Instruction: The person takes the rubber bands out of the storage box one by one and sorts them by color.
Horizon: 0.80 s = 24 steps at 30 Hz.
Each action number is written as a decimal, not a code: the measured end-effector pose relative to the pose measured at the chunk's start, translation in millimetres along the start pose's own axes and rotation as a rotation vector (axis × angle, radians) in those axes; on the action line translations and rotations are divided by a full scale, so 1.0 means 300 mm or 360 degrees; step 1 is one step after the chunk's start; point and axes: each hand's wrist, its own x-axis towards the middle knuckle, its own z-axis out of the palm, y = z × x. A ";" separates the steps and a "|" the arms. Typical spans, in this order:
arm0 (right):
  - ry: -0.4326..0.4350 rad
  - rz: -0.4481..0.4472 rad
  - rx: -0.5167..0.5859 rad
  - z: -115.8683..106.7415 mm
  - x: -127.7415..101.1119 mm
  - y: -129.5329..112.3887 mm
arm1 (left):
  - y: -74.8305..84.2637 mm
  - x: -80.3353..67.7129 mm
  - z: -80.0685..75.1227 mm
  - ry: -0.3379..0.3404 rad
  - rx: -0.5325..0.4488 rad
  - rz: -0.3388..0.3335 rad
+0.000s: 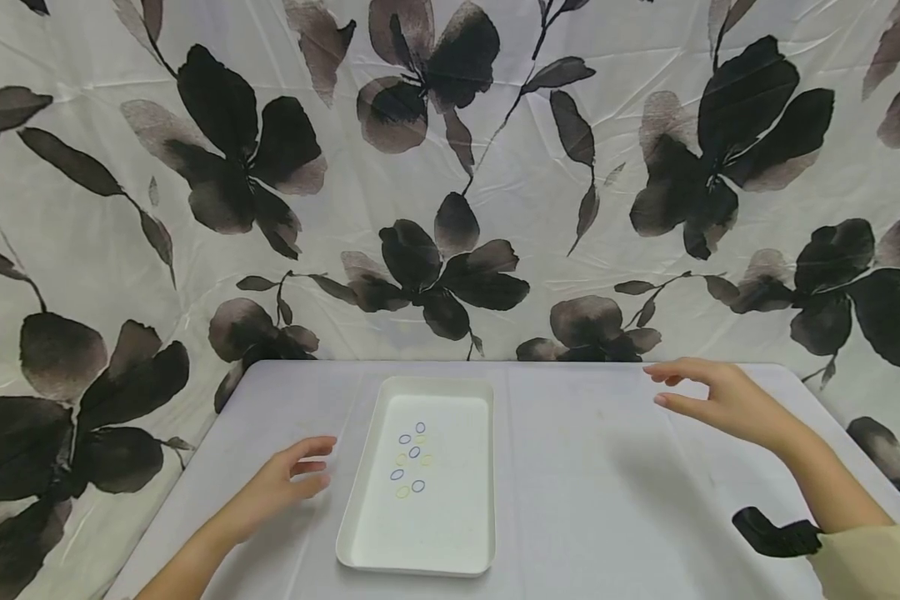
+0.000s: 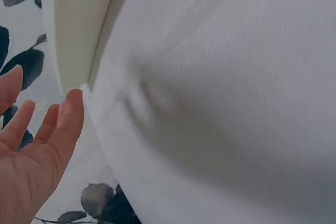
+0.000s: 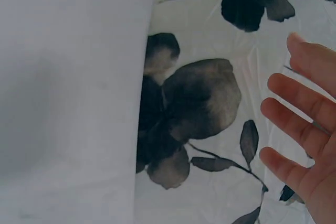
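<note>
A shallow white rectangular tray (image 1: 450,533) lies lengthwise on the table, left of its middle. Small thin rings, some blue (image 1: 418,486) and some pale yellow (image 1: 402,492), are scattered over its floor toward the far left part. My left hand (image 1: 288,483) hovers just left of the tray with relaxed fingers and holds nothing. In the left wrist view its fingertips (image 2: 74,100) appear near the tray's outer wall (image 2: 79,30). Over the far right of the table, my right hand (image 1: 727,400) hovers with loosely spread fingers (image 3: 294,124) and nothing in it.
A white cloth covers the table (image 1: 570,500). Behind and around it hangs a white curtain (image 1: 555,208) printed with dark flowers. A black strap (image 1: 776,533) is at my right wrist, by a light yellow sleeve (image 1: 870,562).
</note>
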 end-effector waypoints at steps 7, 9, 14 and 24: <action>-0.0073 -0.0067 0.0086 0.056 0.061 -0.018 | -0.002 0.018 0.049 -0.0026 -0.0123 -0.0122; -0.0096 -0.0098 0.0116 0.076 0.076 -0.023 | -0.004 0.022 0.059 0.0005 -0.0115 -0.0119; -0.0174 -0.0141 0.0194 0.129 0.114 -0.037 | -0.005 0.041 0.085 0.0076 -0.0110 -0.0128; -0.0301 -0.0243 0.0317 0.216 0.182 -0.081 | -0.012 0.051 0.124 0.0099 -0.0202 -0.0289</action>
